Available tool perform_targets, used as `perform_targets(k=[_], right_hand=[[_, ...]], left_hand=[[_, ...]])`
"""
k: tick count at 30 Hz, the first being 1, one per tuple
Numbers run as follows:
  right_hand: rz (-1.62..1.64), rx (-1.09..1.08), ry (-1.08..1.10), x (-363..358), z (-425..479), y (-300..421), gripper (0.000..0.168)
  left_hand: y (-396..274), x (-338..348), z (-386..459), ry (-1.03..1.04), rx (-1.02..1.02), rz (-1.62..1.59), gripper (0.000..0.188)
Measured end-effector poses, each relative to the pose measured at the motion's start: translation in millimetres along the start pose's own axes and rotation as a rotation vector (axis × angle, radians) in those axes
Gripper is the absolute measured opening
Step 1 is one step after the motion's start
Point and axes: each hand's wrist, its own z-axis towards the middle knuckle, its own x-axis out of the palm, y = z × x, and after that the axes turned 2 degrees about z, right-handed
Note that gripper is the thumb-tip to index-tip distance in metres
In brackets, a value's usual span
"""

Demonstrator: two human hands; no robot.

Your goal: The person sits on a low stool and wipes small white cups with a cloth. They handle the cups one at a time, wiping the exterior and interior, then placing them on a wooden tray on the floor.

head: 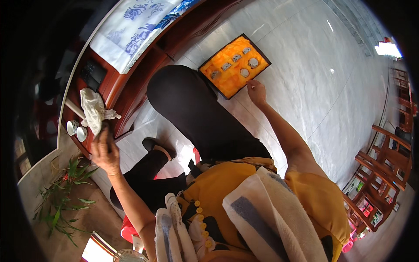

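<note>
My left hand [105, 152] reaches over the edge of the dark red wooden cabinet [113, 83], its fingertips beside a crumpled white cloth [92, 108]. A dark, blurred patch lies at those fingertips; whether it is a held thing or shadow is unclear. Two small patterned white cups [81, 134] stand close by on the cabinet. On the other side, my right hand [257, 92] has its fingers curled in at the near rim of a black-edged box [267, 63]. Orange-yellow satin [220, 83] lines the box, and several small patterned cups or pots [253, 63] sit sunk in it.
A white cloth with blue flowers [131, 36] covers part of the cabinet, near a black object [93, 74]. Below left grows a leafy plant [62, 199]. Wooden chairs [379, 183] line the right side. My black-trousered leg [209, 121] lies between both hands.
</note>
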Motion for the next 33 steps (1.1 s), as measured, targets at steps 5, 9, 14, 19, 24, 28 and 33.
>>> perform_targets(k=[5,9,14,19,24,28,33], right_hand=[[-0.144,0.151,0.006,31,38,-54,0.021],[-0.199,0.22,0.148,46,76,-62,0.024],[-0.435,0.136,0.429,59,103,-55,0.033],[-0.675,-0.019,0.488,71,103,-52,0.031],[-0.888,-0.108,0.504,89,105,-74,0.022],[-0.992,-0.184,0.565,86,111,-72,0.02],[-0.933,-0.229,0.544,88,115,-86,0.02]], left_hand=[[-50,20,-19,0.331,-0.062,-0.113,0.028],[-66,45,-42,0.555,-0.066,-0.141,0.02],[-65,64,-65,0.627,-0.189,-0.191,0.019],[-59,67,-71,0.636,-0.313,-0.187,0.018],[-64,74,-63,0.621,-0.327,-0.205,0.018],[-64,78,-63,0.621,-0.321,-0.208,0.018],[-65,74,-61,0.558,-0.316,-0.255,0.018]])
